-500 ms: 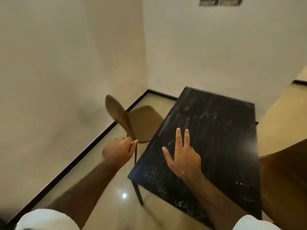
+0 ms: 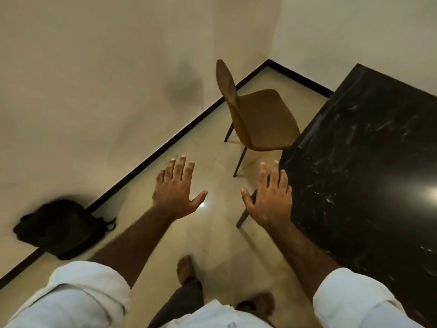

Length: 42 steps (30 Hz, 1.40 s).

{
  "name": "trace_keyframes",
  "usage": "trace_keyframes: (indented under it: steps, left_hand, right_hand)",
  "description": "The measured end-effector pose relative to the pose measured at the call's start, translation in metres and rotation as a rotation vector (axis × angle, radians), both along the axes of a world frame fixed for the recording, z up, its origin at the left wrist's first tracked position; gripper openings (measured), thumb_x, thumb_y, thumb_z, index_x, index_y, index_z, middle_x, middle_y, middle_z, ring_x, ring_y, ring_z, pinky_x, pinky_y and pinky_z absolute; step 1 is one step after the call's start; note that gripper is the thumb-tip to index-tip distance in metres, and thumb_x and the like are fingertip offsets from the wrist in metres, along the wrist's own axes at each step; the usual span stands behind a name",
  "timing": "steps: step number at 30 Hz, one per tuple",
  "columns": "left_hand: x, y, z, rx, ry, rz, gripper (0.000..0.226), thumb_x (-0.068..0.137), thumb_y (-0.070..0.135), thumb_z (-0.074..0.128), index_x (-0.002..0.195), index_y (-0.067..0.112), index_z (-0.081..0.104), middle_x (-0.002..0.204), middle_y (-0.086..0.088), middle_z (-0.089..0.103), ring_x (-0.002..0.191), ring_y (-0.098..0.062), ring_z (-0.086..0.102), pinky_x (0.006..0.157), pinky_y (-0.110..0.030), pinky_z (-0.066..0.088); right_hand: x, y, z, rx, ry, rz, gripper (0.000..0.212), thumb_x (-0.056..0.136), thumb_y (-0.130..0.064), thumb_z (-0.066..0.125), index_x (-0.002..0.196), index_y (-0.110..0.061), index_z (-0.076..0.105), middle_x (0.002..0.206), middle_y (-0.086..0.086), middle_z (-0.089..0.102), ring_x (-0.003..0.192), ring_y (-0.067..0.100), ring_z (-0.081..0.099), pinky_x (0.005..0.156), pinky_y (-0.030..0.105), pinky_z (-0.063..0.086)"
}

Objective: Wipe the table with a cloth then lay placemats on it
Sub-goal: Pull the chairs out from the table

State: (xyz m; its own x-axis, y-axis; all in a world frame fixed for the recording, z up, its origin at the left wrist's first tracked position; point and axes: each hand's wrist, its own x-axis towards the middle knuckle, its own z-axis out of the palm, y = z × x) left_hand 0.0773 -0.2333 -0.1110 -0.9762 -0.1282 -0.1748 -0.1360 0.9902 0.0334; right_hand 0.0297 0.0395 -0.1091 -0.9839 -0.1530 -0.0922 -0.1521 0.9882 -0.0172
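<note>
The black marble-patterned table (image 2: 369, 147) fills the right side of the head view, its top bare and glossy. My right hand (image 2: 269, 197) hovers open, fingers spread, just left of the table's near corner, holding nothing. My left hand (image 2: 176, 188) is also open and empty, held out over the floor further left. No cloth or placemat shows anywhere in view.
A brown chair (image 2: 257, 114) stands on the tiled floor beside the table's left edge, near the wall. A black bag (image 2: 61, 228) lies against the wall at the left. My bare feet (image 2: 186, 268) stand on the pale floor below.
The view has swung left and down. My right hand came off the tabletop to beside its corner. My left hand opened from a loose fist, away from the chair.
</note>
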Motion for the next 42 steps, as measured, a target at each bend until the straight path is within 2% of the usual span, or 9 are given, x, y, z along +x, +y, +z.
trace_keyframes:
  steps: [6, 13, 17, 21, 27, 30, 32, 39, 42]
  left_hand:
    - [-0.028, -0.088, -0.013, -0.013, -0.045, -0.064, 0.112, 0.095, 0.091, 0.027, 0.177, 0.022, -0.004, 0.185, -0.01, -0.016, 0.171, -0.037, -0.011, 0.135, -0.06, 0.008]
    - [-0.109, -0.147, -0.019, -0.02, -0.05, -0.145, 0.112, 0.095, 0.091, 0.024, 0.177, 0.021, -0.005, 0.184, -0.011, -0.017, 0.171, -0.038, -0.013, 0.135, -0.058, 0.007]
    - [-0.185, -0.155, -0.029, -0.015, -0.036, -0.186, 0.113, 0.094, 0.09, 0.027, 0.178, 0.02, -0.002, 0.185, -0.01, -0.015, 0.171, -0.037, -0.01, 0.135, -0.059, 0.01]
    - [-0.26, -0.151, -0.03, -0.013, -0.039, -0.22, 0.114, 0.094, 0.09, 0.029, 0.177, 0.019, -0.002, 0.185, -0.011, -0.013, 0.171, -0.038, -0.008, 0.135, -0.06, 0.012]
    - [-0.375, -0.139, -0.022, -0.012, -0.033, -0.293, 0.114, 0.095, 0.091, 0.03, 0.177, 0.019, -0.001, 0.185, -0.012, -0.012, 0.171, -0.039, -0.006, 0.135, -0.061, 0.013]
    - [-0.434, -0.139, -0.024, -0.007, -0.02, -0.34, 0.113, 0.095, 0.092, 0.029, 0.177, 0.018, 0.003, 0.185, -0.013, -0.009, 0.171, -0.04, -0.004, 0.134, -0.063, 0.015]
    - [-0.478, -0.14, -0.025, -0.001, -0.017, -0.372, 0.114, 0.094, 0.092, 0.027, 0.177, 0.018, 0.003, 0.185, -0.013, -0.009, 0.171, -0.04, -0.003, 0.133, -0.064, 0.015]
    - [-0.643, -0.142, -0.027, 0.043, -0.039, -0.549, 0.114, 0.094, 0.093, 0.026, 0.177, 0.019, 0.002, 0.185, -0.013, -0.011, 0.171, -0.04, -0.005, 0.133, -0.064, 0.013]
    - [-0.705, -0.136, -0.023, 0.044, -0.068, -0.667, 0.114, 0.094, 0.093, 0.03, 0.177, 0.019, 0.002, 0.185, -0.013, -0.011, 0.171, -0.041, -0.006, 0.134, -0.064, 0.01]
  right_hand:
    - [-0.026, -0.073, -0.021, 0.037, -0.023, -0.056, 0.102, 0.101, -0.084, 0.033, 0.176, -0.018, 0.013, 0.182, 0.023, 0.01, 0.163, 0.05, 0.027, 0.121, 0.063, 0.043]
    - [-0.082, -0.12, -0.029, 0.033, -0.082, -0.118, 0.104, 0.1, -0.086, 0.027, 0.177, -0.019, 0.006, 0.183, 0.022, 0.003, 0.165, 0.049, 0.022, 0.124, 0.064, 0.039]
    - [-0.139, -0.128, -0.043, 0.011, -0.095, -0.162, 0.106, 0.099, -0.086, 0.029, 0.177, -0.018, 0.005, 0.183, 0.022, 0.001, 0.166, 0.049, 0.019, 0.124, 0.064, 0.037]
    - [-0.2, -0.127, -0.051, 0.003, -0.142, -0.211, 0.107, 0.099, -0.087, 0.033, 0.177, -0.017, 0.01, 0.182, 0.025, 0.008, 0.164, 0.051, 0.025, 0.121, 0.064, 0.04]
    - [-0.287, -0.121, -0.052, -0.009, -0.192, -0.256, 0.109, 0.097, -0.09, 0.029, 0.177, -0.021, 0.005, 0.183, 0.023, 0.004, 0.165, 0.049, 0.02, 0.123, 0.064, 0.039]
    - [-0.324, -0.124, -0.053, -0.038, -0.181, -0.316, 0.107, 0.097, -0.09, 0.026, 0.177, -0.021, 0.009, 0.182, 0.022, 0.007, 0.165, 0.049, 0.023, 0.12, 0.064, 0.041]
    - [-0.351, -0.126, -0.056, -0.052, -0.194, -0.368, 0.107, 0.097, -0.092, 0.02, 0.177, -0.022, 0.01, 0.182, 0.023, 0.01, 0.164, 0.049, 0.024, 0.12, 0.064, 0.042]
    - [-0.445, -0.139, -0.064, -0.068, -0.222, -0.577, 0.112, 0.09, -0.098, 0.002, 0.176, -0.028, -0.011, 0.184, 0.017, -0.007, 0.169, 0.046, 0.01, 0.129, 0.062, 0.029]
    - [-0.474, -0.145, -0.06, -0.087, -0.187, -0.726, 0.113, 0.09, -0.098, 0.005, 0.177, -0.026, -0.001, 0.184, 0.019, 0.003, 0.167, 0.048, 0.018, 0.127, 0.063, 0.034]
